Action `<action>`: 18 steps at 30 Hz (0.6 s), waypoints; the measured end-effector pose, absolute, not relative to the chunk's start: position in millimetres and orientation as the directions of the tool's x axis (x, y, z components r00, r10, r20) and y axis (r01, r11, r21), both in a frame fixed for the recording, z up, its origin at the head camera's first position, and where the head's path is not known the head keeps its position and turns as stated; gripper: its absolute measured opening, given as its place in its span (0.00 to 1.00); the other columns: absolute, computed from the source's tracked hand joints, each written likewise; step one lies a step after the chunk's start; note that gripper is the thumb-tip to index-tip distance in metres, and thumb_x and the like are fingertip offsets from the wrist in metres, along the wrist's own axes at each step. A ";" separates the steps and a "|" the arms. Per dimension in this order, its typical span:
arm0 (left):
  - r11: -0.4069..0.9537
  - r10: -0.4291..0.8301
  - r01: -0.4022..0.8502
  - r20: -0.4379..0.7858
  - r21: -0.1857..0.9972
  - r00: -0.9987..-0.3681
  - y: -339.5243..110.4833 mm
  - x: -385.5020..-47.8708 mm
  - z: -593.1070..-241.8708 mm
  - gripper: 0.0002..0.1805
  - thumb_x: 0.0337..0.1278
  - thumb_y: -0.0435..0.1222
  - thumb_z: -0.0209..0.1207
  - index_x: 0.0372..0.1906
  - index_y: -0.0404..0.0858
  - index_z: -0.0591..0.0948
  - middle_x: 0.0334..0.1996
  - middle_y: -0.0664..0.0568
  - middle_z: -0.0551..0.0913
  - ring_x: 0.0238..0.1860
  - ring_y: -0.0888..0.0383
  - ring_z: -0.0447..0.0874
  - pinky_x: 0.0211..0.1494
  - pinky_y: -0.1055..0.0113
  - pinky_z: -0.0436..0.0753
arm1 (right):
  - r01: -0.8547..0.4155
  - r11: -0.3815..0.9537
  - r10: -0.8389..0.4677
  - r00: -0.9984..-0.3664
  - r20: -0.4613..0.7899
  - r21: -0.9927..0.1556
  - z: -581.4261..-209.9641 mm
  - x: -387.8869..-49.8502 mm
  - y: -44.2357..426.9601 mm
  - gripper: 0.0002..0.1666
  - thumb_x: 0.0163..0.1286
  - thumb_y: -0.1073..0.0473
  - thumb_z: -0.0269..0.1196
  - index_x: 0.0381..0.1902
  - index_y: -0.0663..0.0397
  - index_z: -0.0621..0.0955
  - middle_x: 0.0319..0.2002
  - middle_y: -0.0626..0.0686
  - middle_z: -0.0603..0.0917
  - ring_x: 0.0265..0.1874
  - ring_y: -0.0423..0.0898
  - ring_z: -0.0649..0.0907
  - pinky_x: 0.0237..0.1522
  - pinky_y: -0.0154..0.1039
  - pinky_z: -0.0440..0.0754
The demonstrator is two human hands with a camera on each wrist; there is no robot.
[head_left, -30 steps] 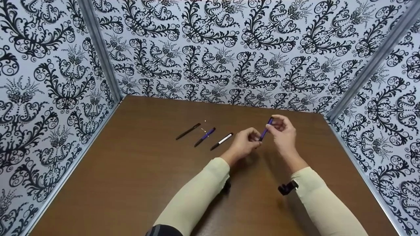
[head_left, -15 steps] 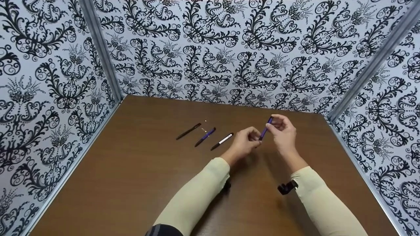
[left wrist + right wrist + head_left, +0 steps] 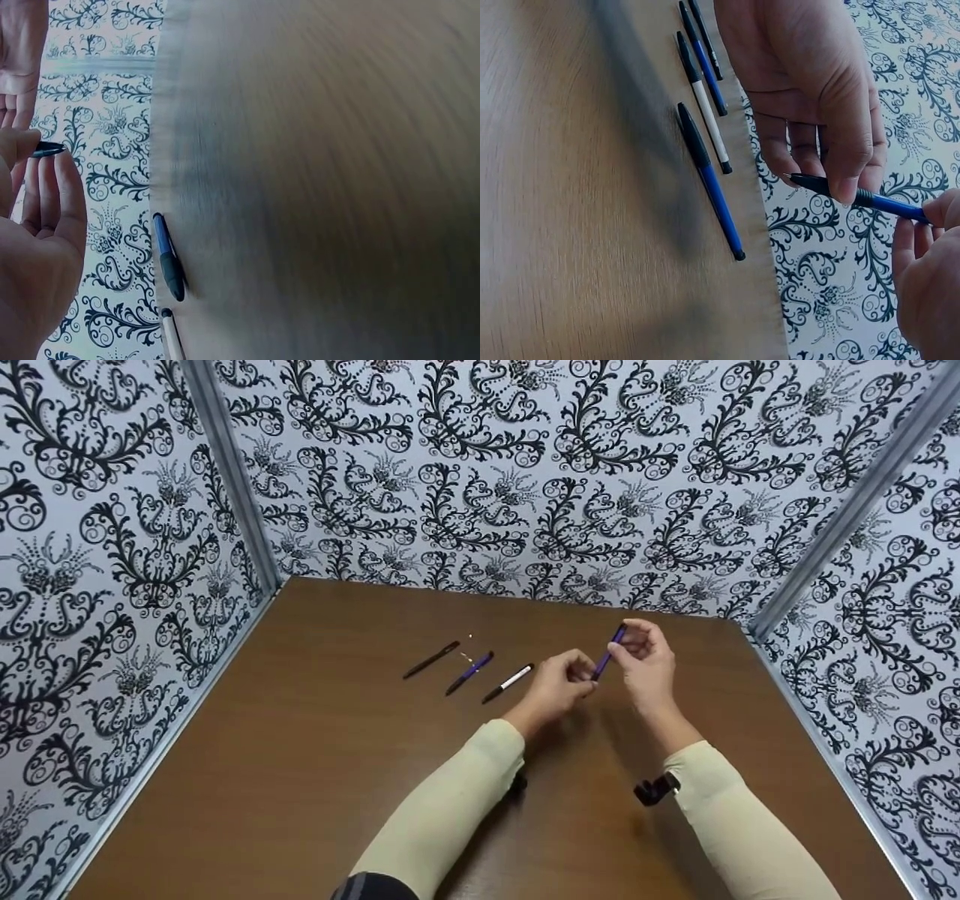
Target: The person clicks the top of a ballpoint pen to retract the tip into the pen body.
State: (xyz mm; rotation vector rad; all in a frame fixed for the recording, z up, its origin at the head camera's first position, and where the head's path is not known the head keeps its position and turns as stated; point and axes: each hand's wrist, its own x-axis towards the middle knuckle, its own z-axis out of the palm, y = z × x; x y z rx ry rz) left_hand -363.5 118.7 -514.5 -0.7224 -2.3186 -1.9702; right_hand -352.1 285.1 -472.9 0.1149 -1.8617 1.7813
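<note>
Both my hands hold one blue pen (image 3: 606,660) above the table, tilted in the head view. My left hand (image 3: 559,686) pinches its black grip end between thumb and fingers; the right wrist view shows the point of the pen (image 3: 889,206) sticking out there. By its other end, the blue barrel, my right hand (image 3: 649,667) holds it with thumb and fingertips. On the table lie a black pen (image 3: 430,660), a blue pen (image 3: 469,673) and a white pen (image 3: 508,683). A further blue pen (image 3: 718,199) shows in the right wrist view, hidden behind my left hand in the head view.
The brown table (image 3: 300,750) is enclosed by patterned black-and-white walls (image 3: 480,487) at the back and sides. Grey metal posts (image 3: 232,480) stand at the corners. Small bright specks (image 3: 469,636) show near the blue pen on the table.
Very little differs: the right hand and its end of the held pen have shifted very slightly. The left hand and the pens on the table stay in place.
</note>
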 end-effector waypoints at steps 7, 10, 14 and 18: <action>0.148 0.330 0.342 0.280 0.928 -0.902 118.0 -364.1 -514.4 0.10 0.66 0.26 0.74 0.45 0.40 0.87 0.37 0.59 0.87 0.38 0.66 0.85 0.43 0.72 0.85 | -0.443 0.164 0.279 -0.836 0.472 -0.881 -473.7 -351.0 286.4 0.25 0.70 0.81 0.70 0.64 0.69 0.82 0.42 0.61 0.84 0.39 0.42 0.84 0.46 0.30 0.83; 0.145 0.329 0.345 0.284 0.927 -0.901 118.2 -364.1 -514.6 0.09 0.65 0.25 0.74 0.44 0.39 0.87 0.37 0.58 0.88 0.38 0.66 0.85 0.43 0.72 0.85 | -0.438 0.172 0.285 -0.835 0.470 -0.882 -473.8 -350.9 286.5 0.25 0.70 0.81 0.70 0.63 0.69 0.82 0.42 0.61 0.84 0.39 0.41 0.84 0.46 0.30 0.82; 0.137 0.330 0.348 0.289 0.927 -0.899 118.0 -363.8 -514.0 0.09 0.65 0.24 0.73 0.45 0.37 0.87 0.37 0.57 0.88 0.38 0.66 0.84 0.44 0.72 0.85 | -0.438 0.165 0.292 -0.834 0.468 -0.884 -473.1 -351.0 286.2 0.25 0.69 0.81 0.70 0.63 0.70 0.81 0.41 0.58 0.84 0.38 0.41 0.84 0.46 0.30 0.82; 0.131 0.328 0.348 0.291 0.928 -0.899 118.4 -363.3 -513.5 0.10 0.64 0.24 0.73 0.44 0.37 0.87 0.36 0.56 0.87 0.38 0.66 0.84 0.43 0.72 0.85 | -0.434 0.157 0.298 -0.835 0.462 -0.887 -473.7 -350.8 286.8 0.26 0.68 0.81 0.71 0.63 0.71 0.81 0.41 0.58 0.85 0.38 0.41 0.84 0.46 0.29 0.83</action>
